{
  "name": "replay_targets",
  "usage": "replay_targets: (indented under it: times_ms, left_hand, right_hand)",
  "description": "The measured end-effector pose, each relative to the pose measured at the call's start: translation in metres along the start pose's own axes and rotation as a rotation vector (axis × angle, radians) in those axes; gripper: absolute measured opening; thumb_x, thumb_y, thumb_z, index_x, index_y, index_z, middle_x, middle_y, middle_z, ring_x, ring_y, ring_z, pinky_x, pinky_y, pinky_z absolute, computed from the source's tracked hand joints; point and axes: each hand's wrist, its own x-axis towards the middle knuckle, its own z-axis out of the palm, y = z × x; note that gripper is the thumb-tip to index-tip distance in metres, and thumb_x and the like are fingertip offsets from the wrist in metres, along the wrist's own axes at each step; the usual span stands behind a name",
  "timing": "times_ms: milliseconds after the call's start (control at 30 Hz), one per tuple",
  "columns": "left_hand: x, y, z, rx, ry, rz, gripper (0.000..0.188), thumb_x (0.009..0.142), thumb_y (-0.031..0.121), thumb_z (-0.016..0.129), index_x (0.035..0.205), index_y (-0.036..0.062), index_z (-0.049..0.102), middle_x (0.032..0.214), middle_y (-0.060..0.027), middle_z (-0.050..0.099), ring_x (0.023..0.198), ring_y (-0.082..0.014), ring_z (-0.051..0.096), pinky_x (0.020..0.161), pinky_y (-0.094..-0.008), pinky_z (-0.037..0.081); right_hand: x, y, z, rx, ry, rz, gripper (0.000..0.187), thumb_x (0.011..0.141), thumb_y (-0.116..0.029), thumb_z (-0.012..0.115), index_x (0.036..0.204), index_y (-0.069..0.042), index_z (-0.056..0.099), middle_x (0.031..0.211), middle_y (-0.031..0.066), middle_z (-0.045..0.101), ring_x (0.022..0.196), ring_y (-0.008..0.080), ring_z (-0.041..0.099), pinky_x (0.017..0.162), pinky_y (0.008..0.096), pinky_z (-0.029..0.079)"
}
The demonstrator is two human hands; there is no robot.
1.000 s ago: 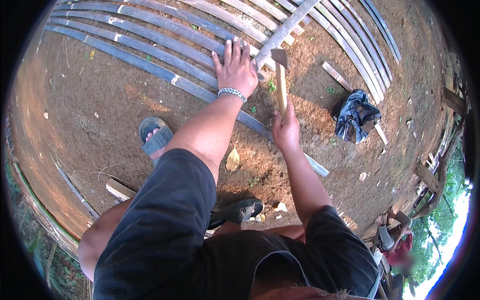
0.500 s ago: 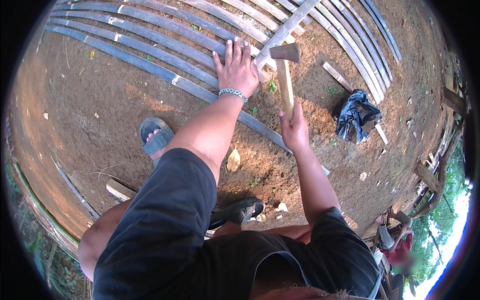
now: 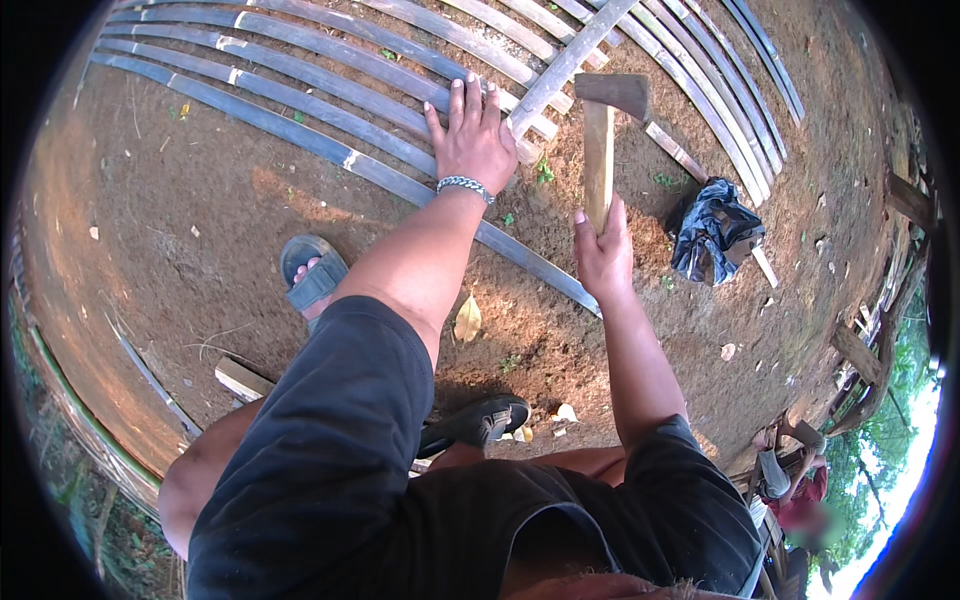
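Note:
My left hand [image 3: 473, 140], with a metal bracelet on its wrist, presses flat on grey bamboo slats [image 3: 330, 70] that lie side by side on bare soil. A crosswise slat [image 3: 570, 62] runs over them just right of my fingers. My right hand [image 3: 602, 252] grips the wooden handle of a hatchet [image 3: 603, 130], raised with its rusty head up and to the right of the crosswise slat.
A crumpled black plastic bag [image 3: 712, 232] lies on the ground to the right. My sandalled feet [image 3: 312, 272] stand on the soil, with a small wood offcut [image 3: 240, 380] near them. Another person [image 3: 800, 490] sits at the lower right by wooden posts.
My right hand has lifted the hatchet up and away from the slats, to the right. The left hand has stayed pressed on the slats.

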Motion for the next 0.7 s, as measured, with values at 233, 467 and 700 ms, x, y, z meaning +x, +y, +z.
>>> replay_targets:
  times_ms: [233,467,700]
  left_hand:
    - [-0.001,0.000,-0.002,-0.008,0.013,0.000,0.060,0.100,0.032,0.047,0.156,0.0098,0.043,0.169,-0.0150,0.027,0.158,-0.0323,0.021,0.124,-0.0661,0.010]
    - [-0.001,0.002,0.000,0.011,-0.019,0.002,0.061,0.100,0.032,0.046,0.156,0.0097,0.044,0.169,-0.0152,0.028,0.158,-0.0317,0.021,0.124,-0.0656,0.010]
    - [0.003,-0.002,-0.001,0.028,0.021,0.006,0.061,0.099,0.032,0.047,0.155,0.0089,0.045,0.169,-0.0150,0.029,0.158,-0.0311,0.021,0.124,-0.0654,0.011]
  right_hand:
    - [0.001,-0.009,-0.006,-0.239,-0.092,-0.035,0.051,0.102,-0.021,0.062,0.145,-0.003,0.041,0.097,0.0292,0.070,0.087,0.0452,0.071,0.075,0.0523,0.054]
    - [0.001,0.001,-0.001,-0.162,0.025,-0.061,0.049,0.102,-0.017,0.061,0.144,-0.002,0.042,0.087,0.0282,0.070,0.079,0.0456,0.072,0.072,0.0537,0.055]
    - [-0.002,0.000,-0.003,-0.147,0.146,-0.243,0.048,0.102,-0.016,0.060,0.143,0.002,0.043,0.087,0.0239,0.071,0.070,0.0371,0.073,0.060,0.0467,0.057]
